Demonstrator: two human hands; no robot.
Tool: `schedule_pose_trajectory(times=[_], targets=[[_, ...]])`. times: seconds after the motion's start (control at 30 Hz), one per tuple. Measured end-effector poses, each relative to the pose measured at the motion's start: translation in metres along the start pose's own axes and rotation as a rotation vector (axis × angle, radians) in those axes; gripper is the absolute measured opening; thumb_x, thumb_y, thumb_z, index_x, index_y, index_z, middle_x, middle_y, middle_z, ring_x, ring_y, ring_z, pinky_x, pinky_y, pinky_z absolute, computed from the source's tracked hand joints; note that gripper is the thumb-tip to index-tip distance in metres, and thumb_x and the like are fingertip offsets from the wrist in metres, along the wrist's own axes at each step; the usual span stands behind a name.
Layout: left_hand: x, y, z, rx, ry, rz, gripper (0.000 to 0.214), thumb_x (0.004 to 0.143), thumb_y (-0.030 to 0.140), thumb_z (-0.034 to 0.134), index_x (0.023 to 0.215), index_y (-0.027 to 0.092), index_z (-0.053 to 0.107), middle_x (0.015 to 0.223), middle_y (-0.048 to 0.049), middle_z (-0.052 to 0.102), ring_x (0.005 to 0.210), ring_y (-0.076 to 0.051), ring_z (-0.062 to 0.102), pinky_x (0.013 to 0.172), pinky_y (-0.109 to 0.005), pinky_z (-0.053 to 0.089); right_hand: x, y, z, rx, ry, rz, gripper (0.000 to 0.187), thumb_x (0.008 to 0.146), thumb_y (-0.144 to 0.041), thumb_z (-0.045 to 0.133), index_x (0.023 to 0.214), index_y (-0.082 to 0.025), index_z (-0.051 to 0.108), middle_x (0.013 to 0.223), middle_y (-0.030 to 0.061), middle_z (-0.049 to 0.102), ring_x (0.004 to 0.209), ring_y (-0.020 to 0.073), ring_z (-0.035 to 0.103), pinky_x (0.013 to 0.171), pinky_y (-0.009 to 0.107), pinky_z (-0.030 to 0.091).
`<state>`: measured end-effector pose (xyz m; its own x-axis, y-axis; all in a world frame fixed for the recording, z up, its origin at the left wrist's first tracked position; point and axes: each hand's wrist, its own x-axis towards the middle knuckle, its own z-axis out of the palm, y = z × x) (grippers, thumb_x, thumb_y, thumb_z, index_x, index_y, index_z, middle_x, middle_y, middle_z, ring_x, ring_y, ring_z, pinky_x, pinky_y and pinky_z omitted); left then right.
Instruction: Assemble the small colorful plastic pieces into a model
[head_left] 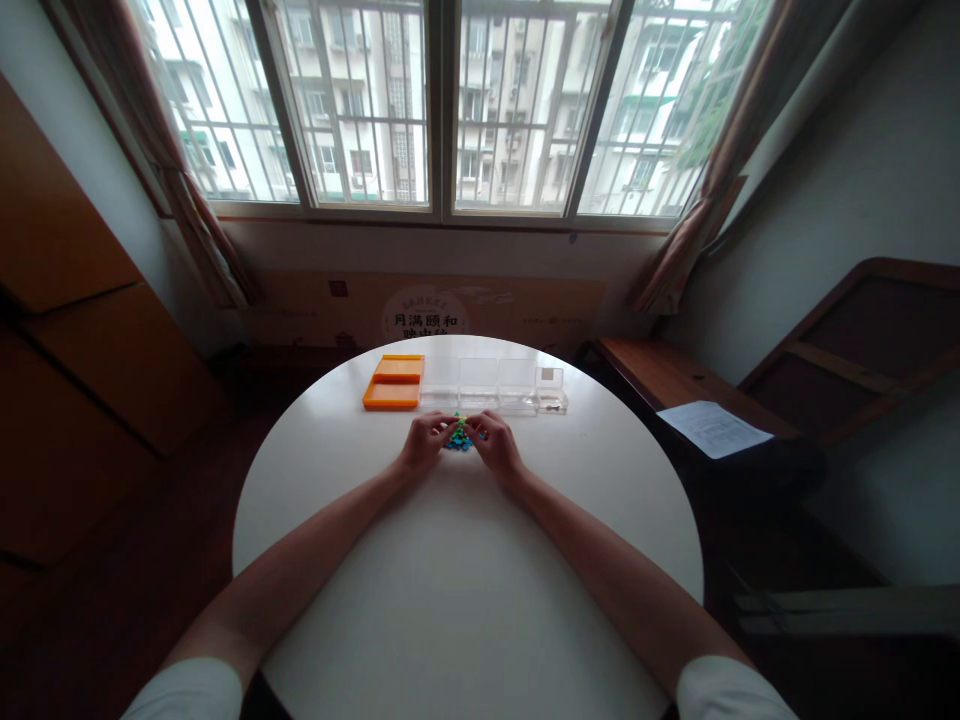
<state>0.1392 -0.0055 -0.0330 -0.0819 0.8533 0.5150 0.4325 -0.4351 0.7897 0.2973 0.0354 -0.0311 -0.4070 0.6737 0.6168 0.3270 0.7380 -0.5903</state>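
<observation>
A cluster of small green, blue and yellow pieces [459,438] lies on the white round table [465,560], in front of a row of containers. From its left side, my left hand [424,438] reaches in with thumb and fingers closed near the yellow and green top. My right hand [496,442] mirrors it from the right, also closed in a pinch. The fingertips nearly meet over the cluster. What exactly each hand pinches is too small and partly covered by the fingers to make out.
Beyond my hands stand an orange two-part tray [393,404] and clear plastic boxes [480,398], with a smaller clear box [552,402] at the right end. A printed sheet [712,428] lies on a wooden bench [637,362] to the right. Barred windows are ahead.
</observation>
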Motion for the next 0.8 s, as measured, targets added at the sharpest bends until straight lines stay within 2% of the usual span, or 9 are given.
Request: schedule_pose_trajectory(times=[0.8], targets=[[-0.0001, -0.003, 0.0001, 0.021, 0.001, 0.008, 0.026, 0.077, 0.034, 0.056, 0.089, 0.014, 0.068, 0.077, -0.006, 0.063, 0.06, -0.011, 0.059, 0.049, -0.019, 0.045, -0.0001, 0.0024, 0.0023, 0.021, 0.005, 0.006, 0.018, 0.082, -0.03, 0.052, 0.09, -0.02, 0.064, 0.078, 0.0038, 0.058, 0.066, 0.0137, 0.054, 0.064, 0.025, 0.043]])
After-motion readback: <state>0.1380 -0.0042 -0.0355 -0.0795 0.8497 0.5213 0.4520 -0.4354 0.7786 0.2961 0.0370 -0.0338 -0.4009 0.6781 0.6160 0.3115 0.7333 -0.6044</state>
